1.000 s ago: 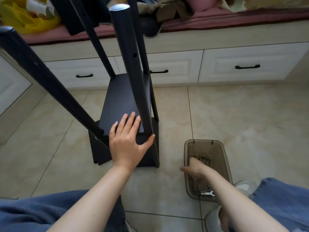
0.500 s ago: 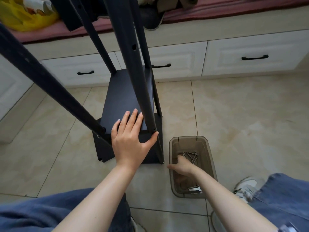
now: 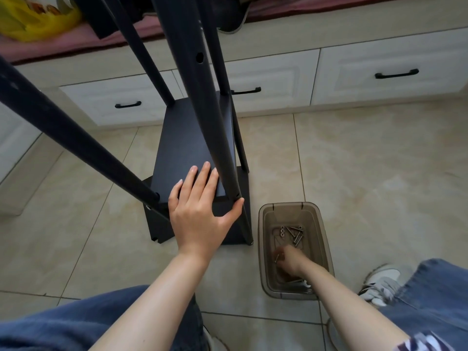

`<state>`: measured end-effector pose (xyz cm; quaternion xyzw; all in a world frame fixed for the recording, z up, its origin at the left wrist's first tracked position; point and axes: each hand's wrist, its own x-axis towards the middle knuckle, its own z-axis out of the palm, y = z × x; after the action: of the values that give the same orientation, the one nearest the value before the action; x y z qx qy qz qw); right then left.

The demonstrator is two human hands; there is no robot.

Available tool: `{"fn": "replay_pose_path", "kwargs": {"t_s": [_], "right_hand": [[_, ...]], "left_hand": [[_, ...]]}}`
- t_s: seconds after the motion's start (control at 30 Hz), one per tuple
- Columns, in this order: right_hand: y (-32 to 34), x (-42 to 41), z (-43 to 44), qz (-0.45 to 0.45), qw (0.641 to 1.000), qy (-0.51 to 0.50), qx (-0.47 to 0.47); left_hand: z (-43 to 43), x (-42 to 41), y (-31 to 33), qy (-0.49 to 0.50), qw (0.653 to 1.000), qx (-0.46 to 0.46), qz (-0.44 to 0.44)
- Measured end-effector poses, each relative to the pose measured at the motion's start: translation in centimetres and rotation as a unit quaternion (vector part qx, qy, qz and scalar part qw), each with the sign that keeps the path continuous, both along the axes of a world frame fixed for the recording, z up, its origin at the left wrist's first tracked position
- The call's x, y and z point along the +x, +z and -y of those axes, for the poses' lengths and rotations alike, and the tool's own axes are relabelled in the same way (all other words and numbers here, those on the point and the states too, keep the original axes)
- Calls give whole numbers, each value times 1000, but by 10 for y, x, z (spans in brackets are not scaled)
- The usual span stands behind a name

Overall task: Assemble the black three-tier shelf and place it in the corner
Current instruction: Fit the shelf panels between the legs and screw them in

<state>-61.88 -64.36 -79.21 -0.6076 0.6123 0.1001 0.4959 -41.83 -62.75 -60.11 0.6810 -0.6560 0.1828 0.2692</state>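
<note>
Beige tiled floor; white drawers with black handles along the far wall, pink cushion on top with a yellow bag.

Black shelf stands on the floor just in front of the drawers. Four black posts rise from its corners toward the camera. One board is fitted, and a second black panel sits below it at floor level.

Left grip: flat on the near edge of the board, fingers straight, thumb spread against the foot of the near right post. It holds nothing.

Clear brown bin sits on the floor just right of the shelf, with loose screws inside.

Right grip: down inside the bin, fingers curled, and blurred. One screw lies at the fingertips, but I cannot tell whether it is pinched.

Blue denim knees frame the view, with a white shoe to the right.
</note>
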Motion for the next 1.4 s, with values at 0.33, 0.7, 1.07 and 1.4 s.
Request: {"fn": "replay_pose_path", "kwargs": {"t_s": [0.33, 0.7, 1.07, 1.4], "right_hand": [[-16, 9, -3, -58, 995, 81, -5], [-5, 2, -9, -79, 989, 98, -72], [58, 9, -2, 19, 953, -143, -267], [184, 20, -16, 324, 815, -333, -346]], "left_hand": [[1, 0, -3, 0, 1000, -4, -2], [2, 0, -3, -2, 1000, -5, -1], [0, 0, -1, -2, 1000, 9, -3], [-3, -1, 3, 0, 1000, 19, -10]]}}
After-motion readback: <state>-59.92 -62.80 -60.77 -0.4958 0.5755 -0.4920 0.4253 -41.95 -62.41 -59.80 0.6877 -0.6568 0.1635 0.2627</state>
